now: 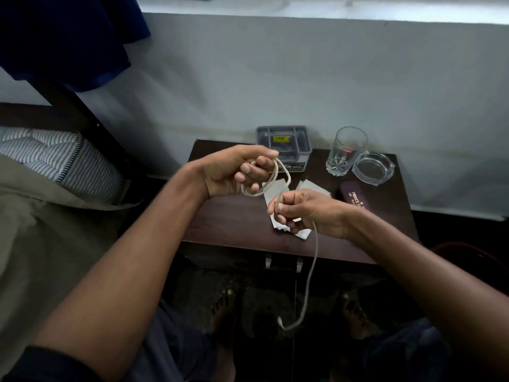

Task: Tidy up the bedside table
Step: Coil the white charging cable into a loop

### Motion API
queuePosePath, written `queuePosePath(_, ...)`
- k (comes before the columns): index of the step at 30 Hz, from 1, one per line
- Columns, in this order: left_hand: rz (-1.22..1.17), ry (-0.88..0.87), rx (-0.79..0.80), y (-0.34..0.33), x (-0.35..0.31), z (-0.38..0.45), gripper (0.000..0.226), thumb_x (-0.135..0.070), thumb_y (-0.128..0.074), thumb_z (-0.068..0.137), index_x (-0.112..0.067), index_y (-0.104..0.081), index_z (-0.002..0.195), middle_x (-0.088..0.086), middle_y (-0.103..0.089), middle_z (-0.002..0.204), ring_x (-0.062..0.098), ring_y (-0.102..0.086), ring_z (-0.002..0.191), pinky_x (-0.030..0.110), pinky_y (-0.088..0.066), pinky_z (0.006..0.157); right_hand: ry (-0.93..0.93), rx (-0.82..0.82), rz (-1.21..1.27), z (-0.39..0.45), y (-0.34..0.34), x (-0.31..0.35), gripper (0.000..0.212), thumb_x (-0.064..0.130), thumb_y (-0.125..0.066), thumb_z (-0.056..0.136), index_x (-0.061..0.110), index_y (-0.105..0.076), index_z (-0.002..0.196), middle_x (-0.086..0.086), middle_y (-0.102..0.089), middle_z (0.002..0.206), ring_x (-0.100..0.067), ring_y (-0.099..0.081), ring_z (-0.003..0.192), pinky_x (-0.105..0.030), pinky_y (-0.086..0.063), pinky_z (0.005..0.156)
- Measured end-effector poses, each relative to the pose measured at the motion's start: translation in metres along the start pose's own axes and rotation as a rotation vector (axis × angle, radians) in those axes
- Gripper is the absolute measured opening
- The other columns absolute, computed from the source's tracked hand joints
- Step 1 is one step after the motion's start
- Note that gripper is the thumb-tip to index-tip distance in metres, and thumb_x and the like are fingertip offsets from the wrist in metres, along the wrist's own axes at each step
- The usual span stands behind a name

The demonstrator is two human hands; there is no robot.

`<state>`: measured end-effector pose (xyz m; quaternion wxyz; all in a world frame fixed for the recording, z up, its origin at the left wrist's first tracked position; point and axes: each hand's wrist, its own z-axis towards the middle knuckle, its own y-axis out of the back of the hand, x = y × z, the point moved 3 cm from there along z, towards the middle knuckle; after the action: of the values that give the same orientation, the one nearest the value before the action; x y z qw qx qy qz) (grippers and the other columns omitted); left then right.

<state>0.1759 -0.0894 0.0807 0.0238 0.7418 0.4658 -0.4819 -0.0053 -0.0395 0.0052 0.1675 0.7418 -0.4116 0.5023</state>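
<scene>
A pale cable (278, 176) is looping in coils at the upper end while its tail is hanging down past the front edge of the dark wooden bedside table (234, 219), where white paper slips (308, 187), a clear glass (345, 151), a glass ashtray (373, 168), a grey organiser (283, 139) and a dark case (358, 195) are sitting.

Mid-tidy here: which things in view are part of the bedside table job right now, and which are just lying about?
In the job:
left hand holding the coiled white cable
right hand feeding the cable
papers
glass
ashtray
dark case
grey organiser

Lying about:
striped pillow
blue cloth
</scene>
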Motion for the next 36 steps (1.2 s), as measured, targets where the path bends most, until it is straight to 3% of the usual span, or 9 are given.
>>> queuePosePath(3, -0.136, -0.083, -0.227, 0.015, -0.001, 0.009, 0.04, -0.03, -0.047, 0.11, -0.024, -0.048, 0.07, -0.014, -0.039, 0.048, 0.002, -0.037, 0.032, 0.017, -0.054, 0.051, 0.068, 0.01, 0.015, 0.0, -0.003, 0.006, 0.024, 0.025, -0.051, 0.112, 0.019, -0.064, 0.093, -0.002, -0.059, 0.085, -0.012, -0.056, 0.078, -0.03, -0.05, 0.08)
queuePosePath(7, 0.033, -0.136, -0.478, 0.023, 0.007, 0.015, 0.036, -0.027, -0.052, 0.108, -0.021, -0.055, 0.073, -0.008, -0.051, 0.052, 0.002, -0.041, 0.037, 0.021, -0.056, 0.051, 0.225, -0.26, -0.121, 0.001, -0.008, 0.014, 0.033, 0.036, -0.047, 0.101, 0.015, -0.067, 0.084, -0.005, -0.072, 0.099, -0.012, -0.063, 0.098, -0.041, -0.04, 0.097)
queuePosePath(11, 0.305, -0.193, -0.655, 0.019, 0.009, 0.016, 0.036, -0.021, -0.055, 0.102, -0.017, -0.054, 0.066, -0.002, -0.053, 0.049, 0.008, -0.04, 0.037, 0.025, -0.057, 0.053, 0.366, -0.483, -0.043, -0.005, -0.015, 0.02, 0.045, 0.03, -0.057, 0.097, -0.006, -0.064, 0.071, -0.023, -0.068, 0.08, -0.018, -0.063, 0.08, -0.028, -0.047, 0.083)
queuePosePath(14, 0.42, -0.211, -0.74, 0.02, 0.007, 0.011, 0.036, -0.022, -0.056, 0.097, -0.015, -0.054, 0.062, -0.003, -0.051, 0.047, 0.009, -0.04, 0.038, 0.025, -0.055, 0.052, 0.286, -0.463, 0.25, -0.004, -0.012, 0.02, 0.047, 0.039, -0.045, 0.101, 0.002, -0.057, 0.074, -0.019, -0.061, 0.072, -0.022, -0.059, 0.068, -0.039, -0.046, 0.078)
queuePosePath(23, 0.463, -0.09, -0.633, 0.018, 0.008, 0.006, 0.031, -0.025, -0.064, 0.092, -0.015, -0.056, 0.064, -0.004, -0.046, 0.049, 0.008, -0.035, 0.039, 0.022, -0.043, 0.045, -0.008, -0.64, 0.398, -0.004, 0.001, 0.006, 0.094, 0.076, -0.012, 0.103, 0.002, -0.07, 0.111, -0.013, -0.059, 0.057, -0.021, -0.047, 0.04, -0.028, -0.045, 0.051)
queuePosePath(27, 0.288, -0.007, -0.558, 0.018, 0.01, 0.009, 0.038, -0.025, -0.058, 0.094, -0.021, -0.048, 0.057, -0.004, -0.044, 0.05, 0.007, -0.033, 0.035, 0.021, -0.046, 0.045, 0.076, -0.767, 0.165, -0.005, 0.01, 0.011, 0.074, 0.073, -0.036, 0.102, 0.008, -0.07, 0.109, -0.017, -0.073, 0.075, -0.024, -0.058, 0.048, -0.034, -0.049, 0.059)
queuePosePath(30, 0.107, -0.004, -0.455, 0.015, 0.009, 0.013, 0.046, -0.024, -0.054, 0.099, -0.023, -0.045, 0.053, -0.006, -0.047, 0.048, 0.005, -0.037, 0.034, 0.02, -0.049, 0.045, 0.254, -0.736, -0.084, 0.0, 0.004, 0.016, 0.048, 0.054, -0.052, 0.106, 0.01, -0.069, 0.102, -0.016, -0.068, 0.076, -0.02, -0.055, 0.051, -0.031, -0.046, 0.054)
queuePosePath(33, -0.274, -0.175, -0.265, 0.001, 0.004, 0.018, 0.043, -0.032, -0.049, 0.11, -0.019, -0.051, 0.07, -0.004, -0.056, 0.053, 0.005, -0.052, 0.037, 0.022, -0.061, 0.057, 0.269, -0.624, -0.201, 0.01, -0.011, 0.012, 0.029, 0.023, -0.048, 0.113, 0.01, -0.06, 0.09, -0.004, -0.048, 0.058, -0.009, -0.039, 0.045, -0.02, -0.033, 0.043)
queuePosePath(36, -0.395, -0.393, -0.264, -0.008, 0.003, 0.029, 0.038, -0.033, -0.038, 0.115, -0.013, -0.055, 0.088, 0.007, -0.077, 0.079, 0.015, -0.077, 0.063, 0.03, -0.067, 0.079, 0.21, -0.468, -0.309, 0.015, -0.025, 0.015, 0.018, 0.014, -0.049, 0.111, 0.009, -0.053, 0.094, 0.003, -0.041, 0.057, 0.0, -0.036, 0.039, -0.013, -0.03, 0.041)
